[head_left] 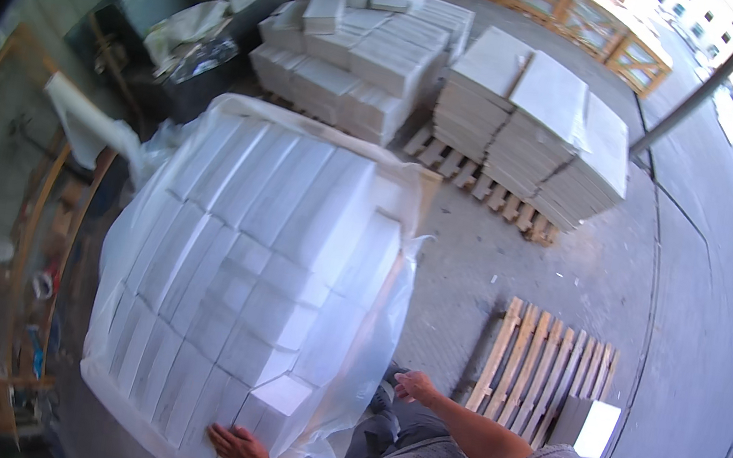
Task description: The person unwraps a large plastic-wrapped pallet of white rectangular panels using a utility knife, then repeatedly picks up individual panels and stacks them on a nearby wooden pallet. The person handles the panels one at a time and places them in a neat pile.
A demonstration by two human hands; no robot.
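Right, head view only. Left hand [237, 447] lay flat, fingers spread, on the plastic sheet [343, 387] over the near bottom corner of the wrapped block stack [259, 251]; it gripped nothing. Right hand [415, 387] hung free just right of the stack's lower edge, fingers loosely curled, empty, not touching the sheet as far as I could tell. The stack stood left of centre, pale blocks in rows, top layer stepped: one block [279, 401] at the near corner sat proud, just above the left hand. The sheet was peeled down round the sides, loose at the right edge.

Beyond it, two more stacks on pallets: small blocks [365, 49] behind, flat slabs [534, 121] to their right. A bare wooden pallet [544, 369] lay on the concrete floor [696, 307] right of the person, with a single pale block [585, 426] on its near corner. Clutter along the left wall was too blurred to identify.
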